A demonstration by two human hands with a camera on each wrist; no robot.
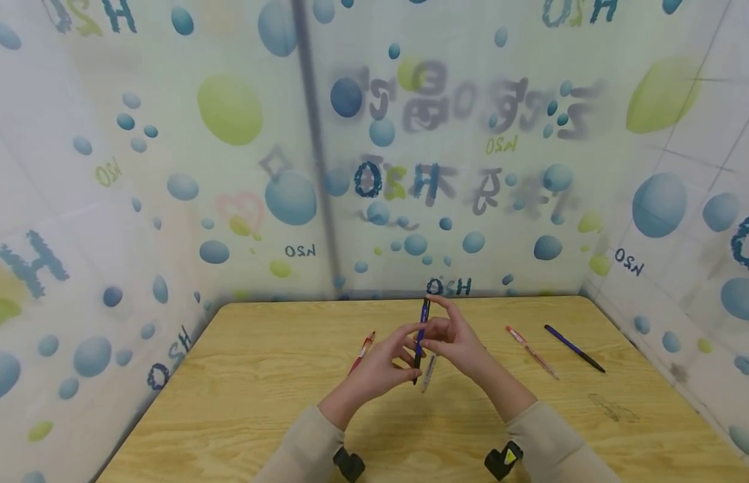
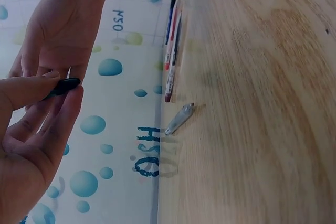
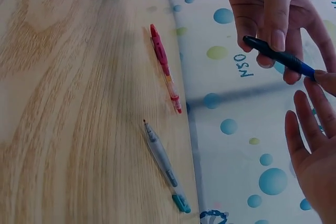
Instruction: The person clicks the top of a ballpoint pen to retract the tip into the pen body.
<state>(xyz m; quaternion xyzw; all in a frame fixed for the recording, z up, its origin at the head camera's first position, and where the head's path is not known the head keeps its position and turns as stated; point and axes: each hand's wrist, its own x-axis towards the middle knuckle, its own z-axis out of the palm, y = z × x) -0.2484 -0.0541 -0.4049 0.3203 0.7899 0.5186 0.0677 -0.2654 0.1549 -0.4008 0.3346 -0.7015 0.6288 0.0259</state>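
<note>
A slim blue-and-black pen (image 1: 421, 335) stands nearly upright between both hands, above the table. My left hand (image 1: 377, 365) pinches its black lower part between thumb and fingers, as the right wrist view shows. Thumb and fingers of my right hand (image 1: 461, 342) hold the upper part, with the index fingertip at the top end. In the left wrist view the black tip (image 2: 68, 84) sticks out past the left thumb. A clear pen with a teal end (image 3: 165, 163) lies on the table behind the hands, and a red pen (image 3: 165, 69) lies to their left.
To the right on the wooden table (image 1: 259, 402) lie a clear pen with a red end (image 1: 531, 352) and another blue-and-black pen (image 1: 574, 349). White sheeting (image 1: 229, 221) printed with bubbles rises behind the table and at both sides.
</note>
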